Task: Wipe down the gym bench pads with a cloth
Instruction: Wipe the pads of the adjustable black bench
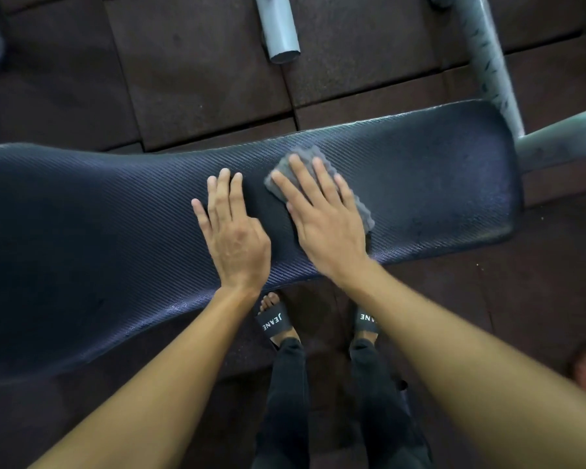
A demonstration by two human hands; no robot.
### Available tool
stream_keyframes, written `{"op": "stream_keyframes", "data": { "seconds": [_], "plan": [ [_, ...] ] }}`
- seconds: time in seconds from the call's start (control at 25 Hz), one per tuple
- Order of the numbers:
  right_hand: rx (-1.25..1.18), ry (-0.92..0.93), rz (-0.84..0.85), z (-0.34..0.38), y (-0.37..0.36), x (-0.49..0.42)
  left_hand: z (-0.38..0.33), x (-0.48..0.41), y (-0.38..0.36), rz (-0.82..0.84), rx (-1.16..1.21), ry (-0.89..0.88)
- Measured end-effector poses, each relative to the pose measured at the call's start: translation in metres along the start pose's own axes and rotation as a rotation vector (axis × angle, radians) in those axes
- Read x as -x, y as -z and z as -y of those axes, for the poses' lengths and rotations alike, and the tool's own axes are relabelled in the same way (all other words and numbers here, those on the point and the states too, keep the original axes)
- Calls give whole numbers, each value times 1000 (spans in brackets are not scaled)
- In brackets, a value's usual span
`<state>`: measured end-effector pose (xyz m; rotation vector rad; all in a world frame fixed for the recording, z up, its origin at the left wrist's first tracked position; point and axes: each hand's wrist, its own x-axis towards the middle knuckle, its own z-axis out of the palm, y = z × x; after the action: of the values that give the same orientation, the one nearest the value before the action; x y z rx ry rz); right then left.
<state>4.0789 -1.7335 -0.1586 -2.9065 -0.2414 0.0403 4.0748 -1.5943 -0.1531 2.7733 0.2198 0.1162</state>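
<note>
White lettering "JEANE" on strap of black left slide sandal [273, 322], partly hidden "ANE" on right slide sandal [367, 320]

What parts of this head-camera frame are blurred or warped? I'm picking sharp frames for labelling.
Head view: the right hand and grey wavy-edged cloth are softly motion-blurred; the left hand is crisper; the dark ribbed bench pad bows from wide-angle distortion, with faint sheen along its far edge.
</note>
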Motion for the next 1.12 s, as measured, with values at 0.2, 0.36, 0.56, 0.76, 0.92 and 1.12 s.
{"op": "stream_keyframes", "data": {
  "seconds": [0.2,0.36,0.56,0.76,0.92,1.12],
  "plan": [
    [-50,-94,14,-79,14,-61,-86,11,-31,142,-38,-183],
    [-50,-334,41,-159,39,-30,-109,17,-54,165,-159,-138],
    [-18,-367,13,-140,38,74,-108,17,-55,119,-149,-139],
    [-28,-72,77,-77,20,81,-107,14,-54,47,83,-56],
    [-50,-34,5,-100,17,-4,-108,12,-54,35,112,-32],
    [-60,-269,-9,-195,36,-54,-109,14,-56,54,-64,-55]
  ]
}}
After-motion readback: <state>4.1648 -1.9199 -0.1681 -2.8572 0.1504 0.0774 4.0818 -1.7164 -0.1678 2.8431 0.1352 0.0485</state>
